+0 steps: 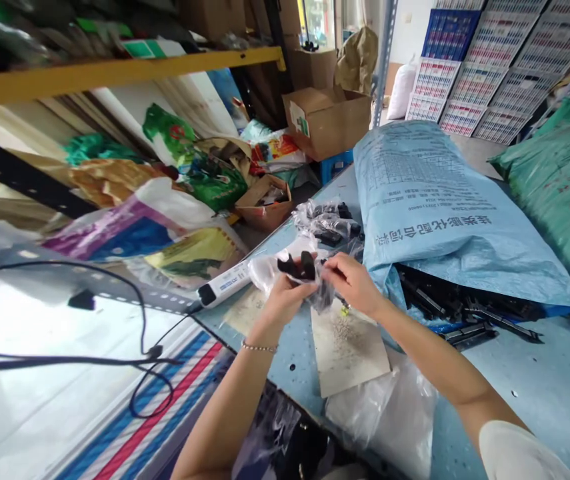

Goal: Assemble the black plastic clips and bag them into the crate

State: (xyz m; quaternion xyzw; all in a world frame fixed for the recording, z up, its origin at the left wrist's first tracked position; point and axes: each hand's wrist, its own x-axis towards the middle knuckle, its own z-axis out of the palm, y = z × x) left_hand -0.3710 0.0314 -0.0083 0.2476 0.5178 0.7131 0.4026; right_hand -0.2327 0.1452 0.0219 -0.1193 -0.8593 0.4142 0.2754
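Over the blue table, my left hand (287,300) is closed around several black plastic parts (299,267). A thin clear plastic bag (321,297) hangs between my hands. My right hand (351,279) pinches the bag's edge, close to the black parts; its fingertips are partly hidden. Just below lies a beige card (352,363) with a small heap of tiny pale pieces (345,332). Flat clear bags (389,410) lie nearer to me. Beyond my hands are bagged black parts (332,227), packed in clear film.
To the right, a large blue sack (455,193) spills long black parts (469,313) onto the table (559,373). A green sack (565,180) stands behind it. On the left are a white bar-shaped device (229,283), dark cables (142,313) and a yellow-edged shelf (115,73).
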